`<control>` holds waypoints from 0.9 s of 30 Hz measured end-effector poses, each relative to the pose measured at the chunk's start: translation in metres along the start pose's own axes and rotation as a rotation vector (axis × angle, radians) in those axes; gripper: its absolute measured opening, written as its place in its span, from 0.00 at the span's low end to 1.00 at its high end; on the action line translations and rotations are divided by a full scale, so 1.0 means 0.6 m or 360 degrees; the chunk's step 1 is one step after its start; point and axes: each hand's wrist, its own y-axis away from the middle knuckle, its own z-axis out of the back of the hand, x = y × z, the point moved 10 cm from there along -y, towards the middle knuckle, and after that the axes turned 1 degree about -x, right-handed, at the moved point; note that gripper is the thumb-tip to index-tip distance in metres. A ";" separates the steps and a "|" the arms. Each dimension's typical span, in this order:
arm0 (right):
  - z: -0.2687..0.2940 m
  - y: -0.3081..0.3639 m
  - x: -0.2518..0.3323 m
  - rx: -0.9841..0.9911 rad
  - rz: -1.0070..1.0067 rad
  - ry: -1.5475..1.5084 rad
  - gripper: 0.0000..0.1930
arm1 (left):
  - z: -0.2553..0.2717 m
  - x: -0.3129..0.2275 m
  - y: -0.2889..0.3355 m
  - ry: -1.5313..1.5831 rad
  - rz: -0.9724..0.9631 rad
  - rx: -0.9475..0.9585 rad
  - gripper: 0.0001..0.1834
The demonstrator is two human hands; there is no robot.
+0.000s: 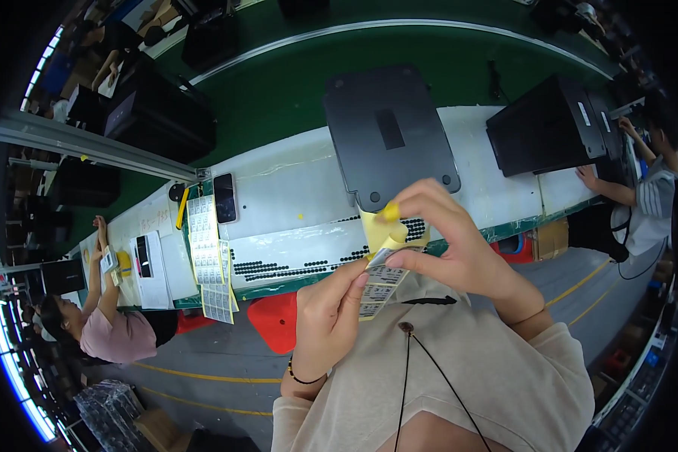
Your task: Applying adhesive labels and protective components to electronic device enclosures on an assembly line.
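In the lower middle of the frame, your left hand (pixel 326 310) is closed, thumb against fingers, on a label sheet (pixel 382 286). Your right hand (pixel 456 248) curls loosely above, thumb on the sheet, forefinger at its curled yellow backing (pixel 374 233); I cannot tell whether it grips. The sheet should be light, limp, easily creased and probably tacky, so hold its edges. Beyond lie round black dots (pixel 260 269) on the glossy white tabletop (pixel 286 200), thin paper label strips (pixel 203 233) and a glassy phone (pixel 224 198) centre-left, then a smooth, round-cornered grey casing (pixel 358 132) upper centre.
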 end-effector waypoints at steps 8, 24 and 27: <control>-0.006 0.017 -0.041 0.0066 -0.0191 -0.0207 0.07 | 0.005 0.009 0.002 -0.0115 0.0026 -0.0213 0.10; -0.036 0.032 -0.047 0.0209 -0.0160 -0.0442 0.08 | 0.026 0.045 0.014 0.0262 0.0310 0.0023 0.09; -0.024 0.043 -0.061 0.0026 -0.0229 -0.0574 0.08 | 0.030 0.047 0.017 0.0372 0.0348 0.0022 0.08</control>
